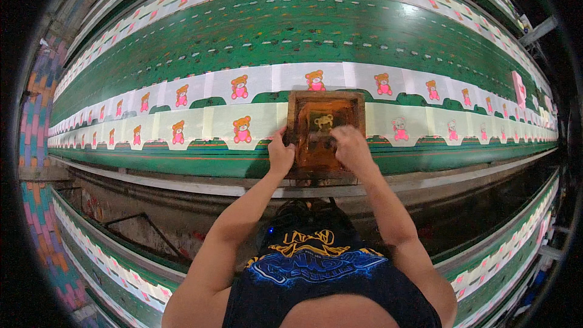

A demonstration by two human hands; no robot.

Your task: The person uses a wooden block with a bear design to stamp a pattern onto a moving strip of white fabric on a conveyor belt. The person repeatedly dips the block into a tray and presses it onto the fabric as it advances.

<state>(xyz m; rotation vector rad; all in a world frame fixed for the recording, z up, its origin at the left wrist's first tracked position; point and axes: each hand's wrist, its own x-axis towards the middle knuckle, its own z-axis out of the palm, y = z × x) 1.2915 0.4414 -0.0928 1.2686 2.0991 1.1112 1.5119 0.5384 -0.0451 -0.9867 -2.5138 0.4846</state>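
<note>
A wooden-sided screen printing frame (360, 112) lies over the near row of pale cut pieces on the green table. Brown-orange ink covers its mesh, and a small bear-shaped area (323, 123) shows through. My left hand (281, 153) holds the frame's left side, thumb toward the inside. Over the right part of the mesh, my right hand (352, 147) is closed on a squeegee (317, 137), which is dark and partly hidden by the fingers. Left of the frame, a printed bear (242, 129) is brown and pink; to the right, a bear (399, 129) has pink with only faint outlines.
The long green table (243, 24) carries further rows of printed pieces at its far side. A pink block-like object (518, 88) stands at the right. A pale rail (243, 188) edges the table before me. Other printed tables flank me behind.
</note>
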